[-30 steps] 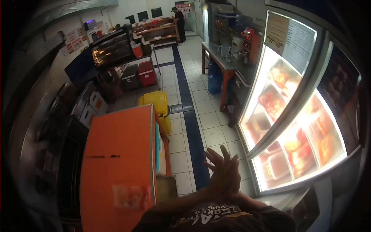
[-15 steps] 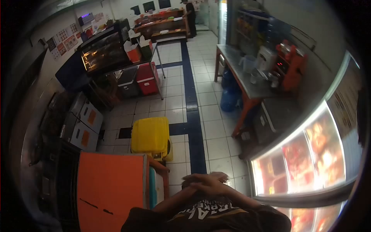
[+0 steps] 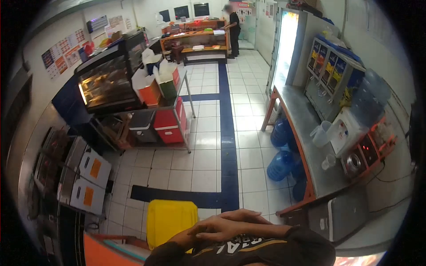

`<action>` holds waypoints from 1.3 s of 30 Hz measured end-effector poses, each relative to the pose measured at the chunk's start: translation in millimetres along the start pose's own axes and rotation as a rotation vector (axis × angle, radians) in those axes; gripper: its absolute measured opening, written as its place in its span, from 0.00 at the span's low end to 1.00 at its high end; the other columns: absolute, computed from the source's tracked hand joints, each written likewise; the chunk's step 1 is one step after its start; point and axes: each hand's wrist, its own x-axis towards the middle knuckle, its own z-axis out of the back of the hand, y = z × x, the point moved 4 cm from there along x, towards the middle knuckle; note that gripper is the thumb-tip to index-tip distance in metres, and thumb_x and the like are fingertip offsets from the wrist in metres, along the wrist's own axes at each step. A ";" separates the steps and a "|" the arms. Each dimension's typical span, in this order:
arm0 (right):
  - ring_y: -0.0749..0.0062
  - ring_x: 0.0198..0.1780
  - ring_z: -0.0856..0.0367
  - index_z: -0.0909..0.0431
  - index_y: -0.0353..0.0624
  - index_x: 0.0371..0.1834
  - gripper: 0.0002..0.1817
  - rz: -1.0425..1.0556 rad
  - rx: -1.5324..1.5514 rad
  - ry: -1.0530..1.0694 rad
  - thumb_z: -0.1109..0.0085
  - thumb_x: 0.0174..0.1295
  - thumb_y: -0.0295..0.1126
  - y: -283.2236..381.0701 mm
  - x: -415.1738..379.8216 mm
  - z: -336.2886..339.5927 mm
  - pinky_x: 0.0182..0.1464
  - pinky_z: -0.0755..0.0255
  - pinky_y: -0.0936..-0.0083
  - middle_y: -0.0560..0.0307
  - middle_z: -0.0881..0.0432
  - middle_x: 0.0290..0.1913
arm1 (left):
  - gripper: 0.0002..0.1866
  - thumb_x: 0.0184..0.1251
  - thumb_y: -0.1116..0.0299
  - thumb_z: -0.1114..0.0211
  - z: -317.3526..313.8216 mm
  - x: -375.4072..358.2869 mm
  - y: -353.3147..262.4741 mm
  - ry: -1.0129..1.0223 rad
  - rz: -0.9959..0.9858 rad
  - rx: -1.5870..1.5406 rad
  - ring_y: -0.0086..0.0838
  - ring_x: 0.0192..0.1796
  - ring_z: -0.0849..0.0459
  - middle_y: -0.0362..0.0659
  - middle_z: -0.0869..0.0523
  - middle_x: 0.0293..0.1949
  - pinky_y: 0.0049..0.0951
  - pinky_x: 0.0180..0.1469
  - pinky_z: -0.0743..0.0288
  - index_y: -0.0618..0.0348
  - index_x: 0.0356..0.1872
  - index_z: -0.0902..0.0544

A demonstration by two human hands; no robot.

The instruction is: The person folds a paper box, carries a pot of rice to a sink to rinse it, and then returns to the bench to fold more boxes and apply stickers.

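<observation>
My two hands cross in front of my dark printed shirt (image 3: 255, 245), low in the head view, touching each other. My right hand (image 3: 215, 229) lies over my left hand and wrist, its fingers stretched out to the left. Part of my left hand (image 3: 245, 216) shows beyond it, with straight fingers pointing right; the rest is covered. I see no object in either hand. Just ahead of them on the left stands a yellow bin (image 3: 171, 221), partly hidden by my left forearm.
On the right, a metal-topped table (image 3: 306, 128) carries a water dispenser (image 3: 346, 133) and a plastic jug (image 3: 320, 134); blue water bottles (image 3: 280, 165) stand underneath. A display warmer (image 3: 106, 80) and a red cooler box (image 3: 171, 126) are at left. Another person (image 3: 234, 31) stands far back.
I have moved forward along the tiled floor. The yellow bin is now closer and lower in view, and the orange surface has mostly slipped out below. My hands stay together.
</observation>
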 end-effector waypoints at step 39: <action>0.61 0.50 0.14 0.21 0.37 0.56 0.14 0.098 -0.059 -0.010 0.46 0.71 0.29 -158.6 620.5 1353.5 0.54 0.23 0.68 0.47 0.14 0.47 | 0.17 0.67 0.57 0.39 1249.1 479.3 -618.3 0.064 -0.224 0.120 0.29 0.39 0.22 0.43 0.17 0.35 0.30 0.44 0.27 0.64 0.38 0.20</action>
